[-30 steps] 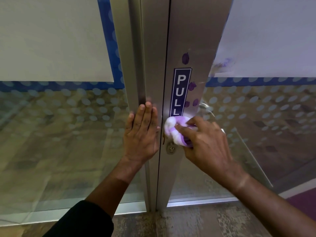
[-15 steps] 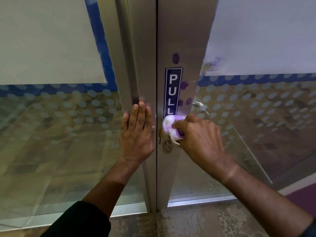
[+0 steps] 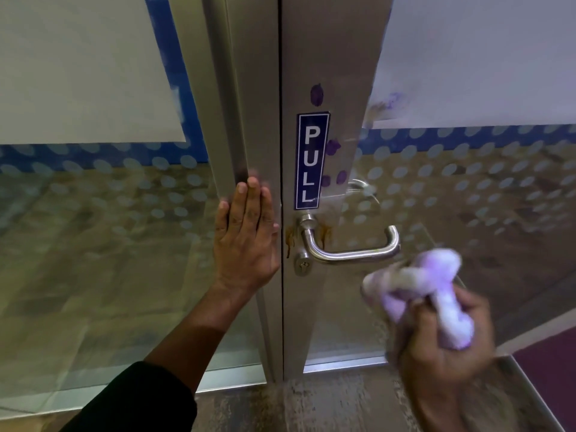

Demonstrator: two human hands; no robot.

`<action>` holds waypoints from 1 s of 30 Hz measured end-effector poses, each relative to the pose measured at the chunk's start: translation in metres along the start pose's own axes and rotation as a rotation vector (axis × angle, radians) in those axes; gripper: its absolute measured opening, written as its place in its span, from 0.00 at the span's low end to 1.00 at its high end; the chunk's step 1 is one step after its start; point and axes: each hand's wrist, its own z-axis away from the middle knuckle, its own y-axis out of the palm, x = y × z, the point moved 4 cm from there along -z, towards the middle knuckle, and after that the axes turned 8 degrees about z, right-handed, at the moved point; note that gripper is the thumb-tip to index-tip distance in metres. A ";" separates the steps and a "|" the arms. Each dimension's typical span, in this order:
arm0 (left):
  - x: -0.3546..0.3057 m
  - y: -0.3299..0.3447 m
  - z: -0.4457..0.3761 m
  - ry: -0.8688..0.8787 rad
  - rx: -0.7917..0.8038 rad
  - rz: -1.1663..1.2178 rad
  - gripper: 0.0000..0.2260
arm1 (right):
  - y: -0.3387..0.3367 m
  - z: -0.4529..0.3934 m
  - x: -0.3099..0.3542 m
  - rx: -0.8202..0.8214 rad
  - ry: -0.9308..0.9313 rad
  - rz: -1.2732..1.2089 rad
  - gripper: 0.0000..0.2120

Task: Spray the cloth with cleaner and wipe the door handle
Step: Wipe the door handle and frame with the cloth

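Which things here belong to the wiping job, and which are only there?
Belong to the job:
- door handle
- cloth, bunched in the right hand
- brown stains beside the handle's base

Only there:
- PULL sticker
- keyhole
- purple marks
- left hand, flat on the frame

Door handle [image 3: 349, 244] sits below sign [image 3: 311, 160], between left hand [image 3: 246, 241] and cloth [image 3: 417, 291].

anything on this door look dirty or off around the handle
Yes. Brownish drips streak the metal door stile beside the door handle base, and purple smudges dot it beside the PULL sign.
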 end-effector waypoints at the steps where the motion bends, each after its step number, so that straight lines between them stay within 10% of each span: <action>1: 0.000 0.000 0.001 0.001 -0.003 -0.002 0.27 | 0.005 0.018 -0.010 0.027 0.030 0.014 0.11; 8: -0.001 0.001 -0.001 0.014 0.000 -0.020 0.29 | 0.074 0.054 -0.052 0.213 0.048 0.062 0.11; 19: 0.000 0.002 0.001 0.021 -0.004 -0.034 0.28 | 0.140 0.044 -0.043 0.058 -0.036 -0.025 0.22; 25: 0.000 0.001 0.000 0.026 0.004 -0.025 0.28 | 0.137 0.043 -0.074 0.145 -0.374 0.347 0.24; 30: -0.001 0.002 0.001 0.030 -0.011 -0.037 0.27 | 0.128 0.055 -0.084 0.165 -0.158 0.218 0.26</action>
